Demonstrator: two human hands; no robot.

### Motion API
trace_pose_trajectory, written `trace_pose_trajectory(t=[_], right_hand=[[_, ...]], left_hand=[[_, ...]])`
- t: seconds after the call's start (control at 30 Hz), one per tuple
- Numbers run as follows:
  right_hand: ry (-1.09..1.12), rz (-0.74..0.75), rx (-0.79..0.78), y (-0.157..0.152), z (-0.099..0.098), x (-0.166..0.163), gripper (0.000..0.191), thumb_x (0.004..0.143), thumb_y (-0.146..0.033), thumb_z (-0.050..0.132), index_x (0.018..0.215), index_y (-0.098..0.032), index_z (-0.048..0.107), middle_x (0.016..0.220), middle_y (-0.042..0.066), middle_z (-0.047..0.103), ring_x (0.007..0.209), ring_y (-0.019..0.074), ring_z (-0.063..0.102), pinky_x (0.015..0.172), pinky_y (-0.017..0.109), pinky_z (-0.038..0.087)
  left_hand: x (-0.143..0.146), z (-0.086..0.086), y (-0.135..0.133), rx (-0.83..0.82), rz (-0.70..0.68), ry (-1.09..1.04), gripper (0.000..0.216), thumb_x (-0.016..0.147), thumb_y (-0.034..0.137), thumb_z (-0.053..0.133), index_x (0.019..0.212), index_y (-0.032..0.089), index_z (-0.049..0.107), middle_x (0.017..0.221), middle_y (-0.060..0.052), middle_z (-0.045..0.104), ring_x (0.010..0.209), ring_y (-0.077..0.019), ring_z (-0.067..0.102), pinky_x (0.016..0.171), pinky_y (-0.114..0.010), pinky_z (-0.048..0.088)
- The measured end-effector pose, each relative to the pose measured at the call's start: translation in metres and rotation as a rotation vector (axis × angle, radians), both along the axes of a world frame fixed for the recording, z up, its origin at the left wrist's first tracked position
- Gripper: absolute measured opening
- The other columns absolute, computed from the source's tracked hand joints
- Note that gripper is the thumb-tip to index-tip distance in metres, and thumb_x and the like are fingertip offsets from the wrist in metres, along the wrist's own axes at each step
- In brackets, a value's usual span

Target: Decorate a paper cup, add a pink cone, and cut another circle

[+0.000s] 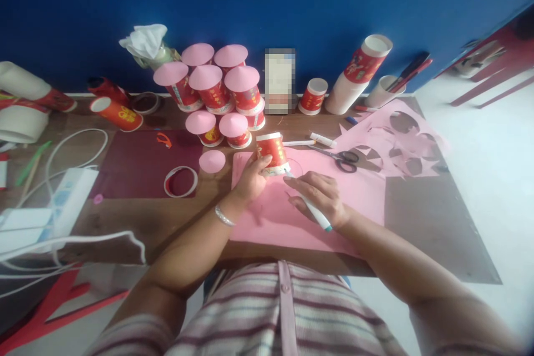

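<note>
Striped shirt (233, 311) foremost; your left hand (252, 177) grips red cup (269, 146), right hand (323, 192) holds marker (319, 218); brace cup, stroke lightly.

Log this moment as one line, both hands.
left hand: holds red cup | right hand: holds marker at cup's white edge | below: pink paper | nearby: scissors
</note>
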State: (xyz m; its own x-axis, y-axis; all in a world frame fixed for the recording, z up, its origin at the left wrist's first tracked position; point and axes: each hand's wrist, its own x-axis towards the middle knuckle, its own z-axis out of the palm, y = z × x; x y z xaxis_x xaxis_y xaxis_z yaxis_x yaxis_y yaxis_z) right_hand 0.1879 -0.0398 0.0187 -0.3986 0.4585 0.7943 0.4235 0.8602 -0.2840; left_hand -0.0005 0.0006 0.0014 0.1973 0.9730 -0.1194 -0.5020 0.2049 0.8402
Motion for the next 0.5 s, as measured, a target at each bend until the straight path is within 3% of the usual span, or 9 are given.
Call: trace_pose_trajectory(t=[0.27, 0.5], right_hand=[[0.024, -0.021, 0.003, -0.0032, 0.007, -0.0046, 0.028, 0.092, -0.006, 0.072, 0.117, -0.013, 0.064, 0.083, 0.005, 0.069, 0.071, 0.0163, 0.069, 0.062, 0.027, 0.06], [0.04, -0.044, 0.004, -0.0041, 0.0081, -0.0063, 0.027, 0.089, -0.003, 0.07, 0.11, -0.018, 0.061, 0.076, 0.002, 0.068, 0.065, 0.0166, 0.067, 0.057, 0.028, 0.057]], left_hand=[[-0.0003, -0.0033, -0.0003, 0.0, -0.071, 0.0, 0.033, 0.083, 0.043, 0.077, 0.107, 0.022, 0.07, 0.107, -0.006, 0.075, 0.108, -0.0276, 0.071, 0.093, -0.04, 0.053], [-0.0007, -0.0062, -0.0005, -0.016, -0.082, 0.001, 0.037, 0.081, 0.044, 0.081, 0.109, 0.022, 0.07, 0.105, -0.006, 0.074, 0.107, -0.0279, 0.07, 0.094, -0.042, 0.053]])
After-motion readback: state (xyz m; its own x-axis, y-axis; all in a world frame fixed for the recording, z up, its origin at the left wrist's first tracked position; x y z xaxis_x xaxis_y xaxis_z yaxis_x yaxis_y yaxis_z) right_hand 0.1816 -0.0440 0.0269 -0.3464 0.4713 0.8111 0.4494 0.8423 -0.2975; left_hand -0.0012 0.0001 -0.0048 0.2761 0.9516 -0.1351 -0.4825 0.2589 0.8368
